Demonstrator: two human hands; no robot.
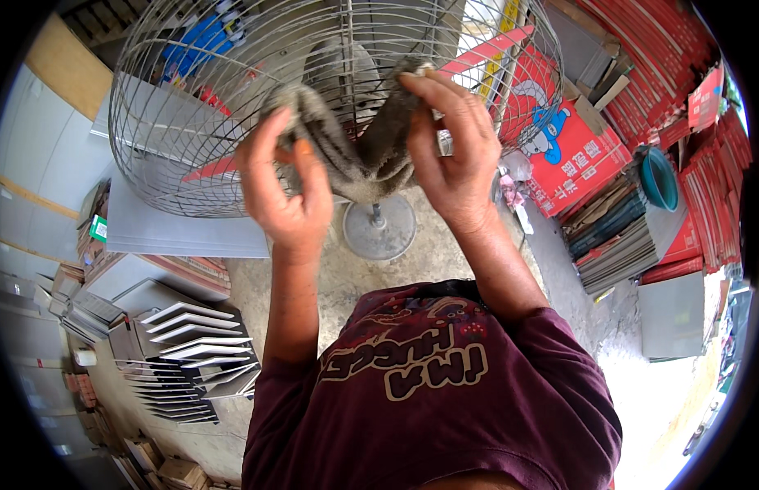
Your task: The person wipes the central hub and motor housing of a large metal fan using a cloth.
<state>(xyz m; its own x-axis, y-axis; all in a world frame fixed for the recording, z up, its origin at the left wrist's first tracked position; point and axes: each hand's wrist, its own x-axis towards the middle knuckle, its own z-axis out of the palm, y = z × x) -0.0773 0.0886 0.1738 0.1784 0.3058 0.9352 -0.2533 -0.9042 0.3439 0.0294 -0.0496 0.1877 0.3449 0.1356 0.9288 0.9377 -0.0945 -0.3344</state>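
A dirty grey-brown cloth (367, 175) sags in a U between my two hands, in front of the wire cage of a large fan (191, 155). Its left end rests in the bent fingers of my left hand (285, 184), whose grip the cloth partly hides. Thumb and fingers of my right hand (457, 147) pinch the other end, higher up. Red blades (487, 51) show through the cage wires. Under the cloth, the fan's round grey base (379, 233) stands on the concrete floor.
Left of the fan lies a large grey panel (183, 224). Nearer stands a rack of stacked white tiles (200, 343). Red cardboard boxes (588, 155) and flattened red cartons (653, 65) fill the right side, with a teal basin (658, 180) among them.
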